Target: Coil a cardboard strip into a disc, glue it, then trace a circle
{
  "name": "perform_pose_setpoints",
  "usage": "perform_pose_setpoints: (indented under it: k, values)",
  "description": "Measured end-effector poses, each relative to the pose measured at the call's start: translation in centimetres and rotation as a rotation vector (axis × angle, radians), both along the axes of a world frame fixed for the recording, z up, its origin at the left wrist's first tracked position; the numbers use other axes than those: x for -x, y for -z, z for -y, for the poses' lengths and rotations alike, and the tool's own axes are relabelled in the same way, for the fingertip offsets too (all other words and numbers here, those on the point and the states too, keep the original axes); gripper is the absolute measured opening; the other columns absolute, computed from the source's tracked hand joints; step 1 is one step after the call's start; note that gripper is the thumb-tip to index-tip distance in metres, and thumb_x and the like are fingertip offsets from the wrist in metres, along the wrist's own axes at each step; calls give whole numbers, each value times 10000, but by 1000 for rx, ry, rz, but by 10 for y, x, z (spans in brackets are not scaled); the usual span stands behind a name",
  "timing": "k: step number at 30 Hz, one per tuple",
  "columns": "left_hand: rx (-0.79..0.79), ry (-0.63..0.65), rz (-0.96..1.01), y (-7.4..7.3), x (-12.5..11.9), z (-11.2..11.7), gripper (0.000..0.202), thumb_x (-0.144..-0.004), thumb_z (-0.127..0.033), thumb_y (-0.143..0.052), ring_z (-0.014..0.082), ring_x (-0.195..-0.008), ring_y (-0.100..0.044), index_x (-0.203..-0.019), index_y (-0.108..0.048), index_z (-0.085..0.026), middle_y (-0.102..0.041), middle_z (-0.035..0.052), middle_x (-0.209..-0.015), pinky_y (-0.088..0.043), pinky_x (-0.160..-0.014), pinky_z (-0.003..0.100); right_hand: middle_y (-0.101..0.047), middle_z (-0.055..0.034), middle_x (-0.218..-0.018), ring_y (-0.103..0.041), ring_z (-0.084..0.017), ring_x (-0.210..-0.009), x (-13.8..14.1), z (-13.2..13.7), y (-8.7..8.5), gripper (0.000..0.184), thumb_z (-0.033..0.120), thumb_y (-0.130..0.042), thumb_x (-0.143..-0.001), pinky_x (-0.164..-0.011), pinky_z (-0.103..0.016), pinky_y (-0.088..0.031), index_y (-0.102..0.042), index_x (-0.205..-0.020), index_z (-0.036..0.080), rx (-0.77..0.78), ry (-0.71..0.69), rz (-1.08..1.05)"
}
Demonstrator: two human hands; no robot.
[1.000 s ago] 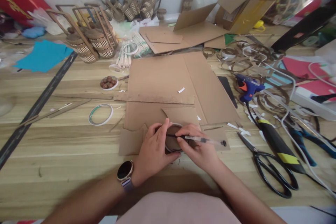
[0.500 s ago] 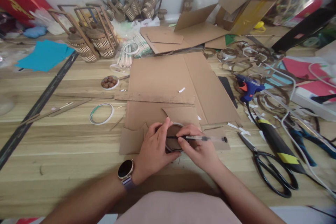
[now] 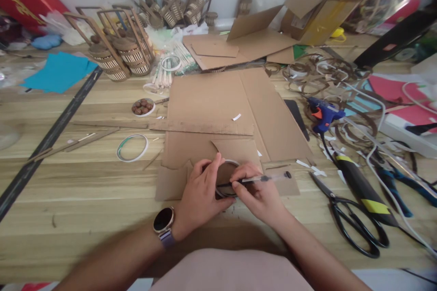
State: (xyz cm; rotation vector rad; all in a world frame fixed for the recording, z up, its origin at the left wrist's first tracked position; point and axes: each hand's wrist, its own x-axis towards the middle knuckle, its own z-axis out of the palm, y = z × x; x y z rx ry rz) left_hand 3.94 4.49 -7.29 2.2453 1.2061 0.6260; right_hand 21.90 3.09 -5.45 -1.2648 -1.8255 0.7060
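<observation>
A thin round ring (image 3: 229, 161) lies on a piece of brown cardboard (image 3: 239, 148) close in front of me. My left hand (image 3: 201, 191), with a watch on its wrist, grips the ring's left side between spread fingers and thumb. In my right hand (image 3: 256, 195) is a pen (image 3: 251, 180), pinched near its front and tilted low to the right. The pen's tip points inside the ring at its left inner edge. Part of the ring is hidden by both hands.
Scissors (image 3: 355, 223), a black and yellow tool (image 3: 358, 186), pliers (image 3: 392, 177) and a blue glue gun (image 3: 324, 113) lie on the right. A larger cardboard sheet (image 3: 211, 91) is ahead. Another ring (image 3: 132, 148) and a dish of brown balls (image 3: 142, 107) sit left. Small baskets (image 3: 133, 54) stand behind.
The pen's tip has moved down and left along the ring's inner edge, and its back end has swung slightly up. My left hand and the ring stay in place.
</observation>
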Motion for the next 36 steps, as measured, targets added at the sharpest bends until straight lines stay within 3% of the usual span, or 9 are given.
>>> perform_pose_setpoints:
  k: [20, 26, 36]
  values:
    - [43, 1, -11, -3, 0, 0, 1014, -689, -293, -816, 335, -1234, -412, -1486, -205, -150, -555, 138, -1383, -416, -1020, 510, -581, -11, -685, -561, -187, -721, -5, -5, -7, 139, 142, -495, -816, -672, -327, -426, -523, -708, 223, 5, -27, 14]
    - [69, -5, -21, -5, -1, 0, 1009, -701, -267, -785, 344, -1241, -426, -1501, -174, -195, -548, 123, -1389, -414, -1016, 531, -561, -1, -660, -548, -180, -695, -8, -7, -12, 148, 123, -494, -794, -633, -311, -417, -494, -686, 224, 35, -53, 58]
    - [28, 7, -24, -3, 0, 0, 1028, -707, -275, -791, 352, -1237, -425, -1505, -149, -182, -545, 127, -1391, -411, -1021, 536, -553, -2, -663, -545, -197, -734, -13, -11, -18, 120, 124, -492, -765, -711, -345, -416, -494, -695, 221, 57, -111, 187]
